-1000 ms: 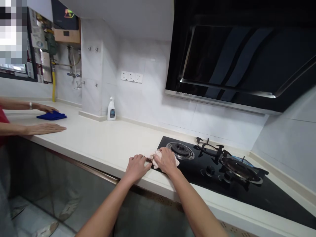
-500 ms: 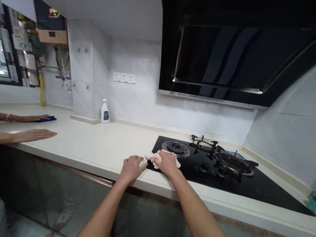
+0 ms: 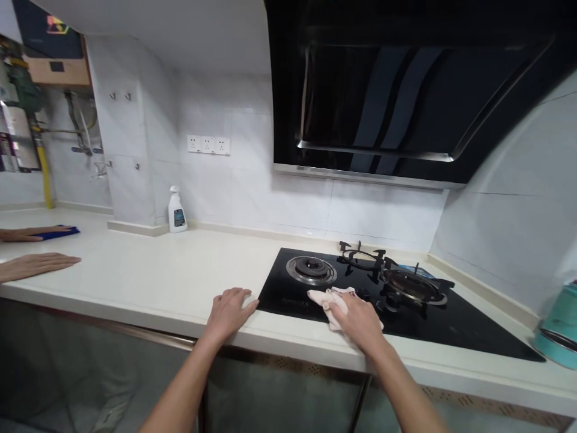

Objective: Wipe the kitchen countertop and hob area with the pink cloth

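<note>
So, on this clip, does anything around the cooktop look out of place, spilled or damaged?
One thing: the left burner has no pan support over it, while a black pan support sits near the back edge of the cooktop, between the burners. The right burner looks fitted. No spill or damage shows.

R hand [image 3: 359, 320] hides pt of pale cloth [image 3: 330, 304].

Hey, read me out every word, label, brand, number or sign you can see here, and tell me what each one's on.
No text is readable in this view.
Spray bottle: dark label, print too small to read.
Wall-mounted water heater: colourful sticker, too blurred to read.
Black cooktop: faint markings near its front edge, illegible.
</note>
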A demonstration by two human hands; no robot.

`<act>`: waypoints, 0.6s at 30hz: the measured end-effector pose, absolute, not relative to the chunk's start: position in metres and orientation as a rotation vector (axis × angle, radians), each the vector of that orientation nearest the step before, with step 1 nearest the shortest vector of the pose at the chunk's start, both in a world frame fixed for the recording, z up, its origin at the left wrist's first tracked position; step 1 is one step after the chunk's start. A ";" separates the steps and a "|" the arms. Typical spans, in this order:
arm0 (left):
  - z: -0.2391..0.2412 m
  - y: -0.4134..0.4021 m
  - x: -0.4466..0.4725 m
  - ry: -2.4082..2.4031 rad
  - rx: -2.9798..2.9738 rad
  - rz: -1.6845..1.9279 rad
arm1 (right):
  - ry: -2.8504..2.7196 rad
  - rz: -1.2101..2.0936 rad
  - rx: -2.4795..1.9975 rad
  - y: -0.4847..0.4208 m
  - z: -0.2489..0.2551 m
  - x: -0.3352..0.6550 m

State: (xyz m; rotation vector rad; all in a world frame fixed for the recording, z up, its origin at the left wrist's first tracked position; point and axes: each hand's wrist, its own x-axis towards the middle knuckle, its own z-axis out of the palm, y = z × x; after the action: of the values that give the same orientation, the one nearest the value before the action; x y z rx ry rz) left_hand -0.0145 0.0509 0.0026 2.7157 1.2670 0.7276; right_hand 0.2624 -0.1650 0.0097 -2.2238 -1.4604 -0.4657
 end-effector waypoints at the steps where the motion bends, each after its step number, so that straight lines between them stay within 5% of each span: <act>1: 0.003 0.051 -0.014 1.267 2.714 0.725 | -1.458 -0.475 -2.227 -0.176 0.007 0.268; 18: 0.009 0.047 -0.012 1.308 2.690 0.693 | -1.051 -0.460 -2.559 -0.213 0.008 0.309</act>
State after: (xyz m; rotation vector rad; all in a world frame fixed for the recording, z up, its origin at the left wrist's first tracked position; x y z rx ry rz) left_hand -0.0119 0.0466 0.0090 2.6900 1.3076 0.6935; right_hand 0.3094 -0.2131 0.0082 -2.5590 -1.0506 -0.4597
